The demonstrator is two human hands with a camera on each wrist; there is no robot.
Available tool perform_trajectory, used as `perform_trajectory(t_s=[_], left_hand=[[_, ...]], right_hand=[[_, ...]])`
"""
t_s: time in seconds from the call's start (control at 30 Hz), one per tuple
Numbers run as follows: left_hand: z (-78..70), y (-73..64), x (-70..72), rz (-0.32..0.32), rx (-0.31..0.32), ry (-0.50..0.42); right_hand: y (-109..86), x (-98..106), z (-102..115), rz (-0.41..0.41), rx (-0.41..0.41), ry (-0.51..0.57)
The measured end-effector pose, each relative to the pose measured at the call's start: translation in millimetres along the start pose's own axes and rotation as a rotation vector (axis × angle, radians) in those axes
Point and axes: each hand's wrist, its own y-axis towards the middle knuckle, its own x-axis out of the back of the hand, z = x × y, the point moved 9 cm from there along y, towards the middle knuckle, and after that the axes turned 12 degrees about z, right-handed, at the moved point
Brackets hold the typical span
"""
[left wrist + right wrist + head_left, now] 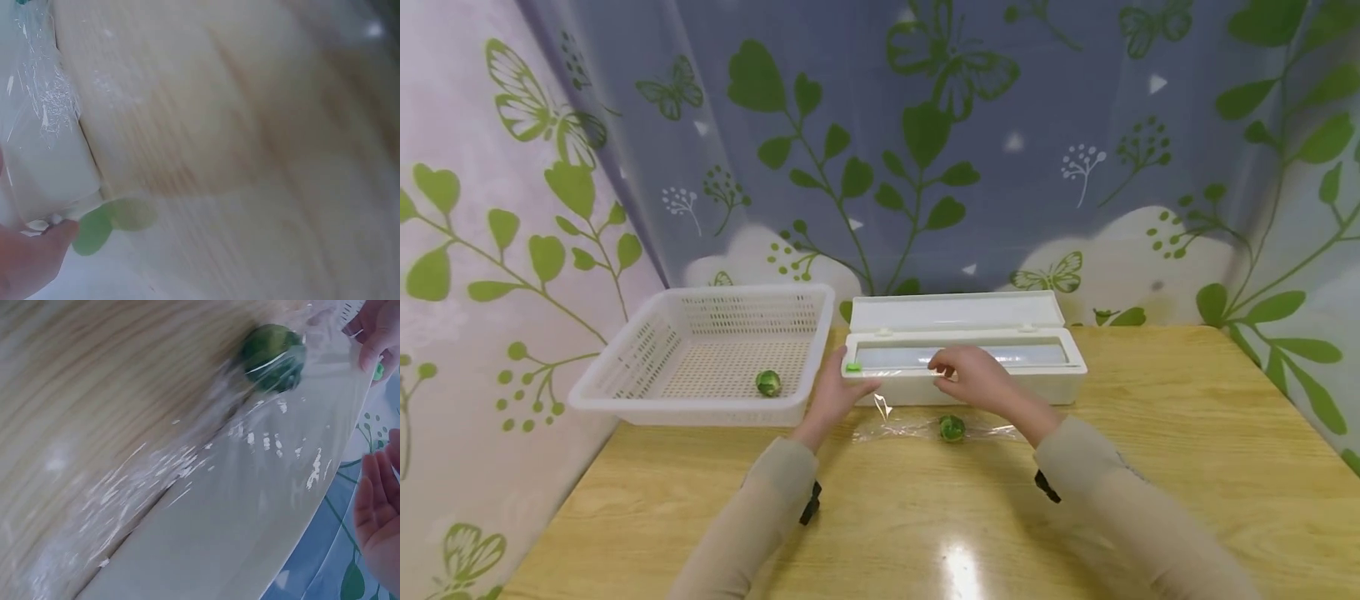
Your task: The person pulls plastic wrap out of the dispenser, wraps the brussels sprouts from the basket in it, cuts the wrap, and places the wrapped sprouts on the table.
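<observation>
A white cling film dispenser (985, 385) lies across the table with its lid raised and a film roll inside. My left hand (835, 392) grips its left end, beside a small green slide cutter (853, 367). Over the front of the slot is my right hand (973, 379), its fingers loosely bent; the right wrist view shows that hand (381, 519) with nothing in it. Clear cling film (898, 427) hangs down the dispenser's front and spreads onto the table. A green Brussels sprout (952, 428) sits at the film in front of the dispenser.
To the left stands a white perforated plastic basket (700, 414) with another Brussels sprout (768, 383) in it. The wooden table (880, 517) meets a curtain (865, 167) printed with leaves and butterflies behind the dispenser. The raised lid (955, 312) stands close to that curtain.
</observation>
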Motion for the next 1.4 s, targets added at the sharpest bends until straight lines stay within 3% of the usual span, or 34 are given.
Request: perform_trajectory(t_s=[0.13,0.27,0.5,0.67,0.9,1.1,1.4], left_hand=[[4.3,0.7,3.7,-0.027,0.022,-0.049],[5.6,0.4,5.0,-0.039,0.031,-0.096],[3.2,-0.9,3.7,-0.048,0.016,-0.103],[3.5,0.2,-0.1,-0.041,0.016,-0.065],[4.7,-1.1,-4.7,-0.002,0.068,-0.113],[-1.4,-2.2,0.0,-0.035,0.008,-0.112],[4.3,-1.3,-0.8,-0.019,0.066,-0.129]], right_hand=[[20.6,-6.1,4.2,0.011,-0.007,0.153],[37.9,-11.5,12.3,0.016,0.001,0.230],[63.2,-20.6,29.1,0.022,0.023,0.275],[77.8,-28.0,34.5,0.026,0.004,0.247],[90.1,-39.1,30.7,0.039,-0.043,0.296],[97.0,-47.0,20.5,0.009,-0.097,0.439],[102.7,-50.6,18.5,-0.023,-0.129,0.413]])
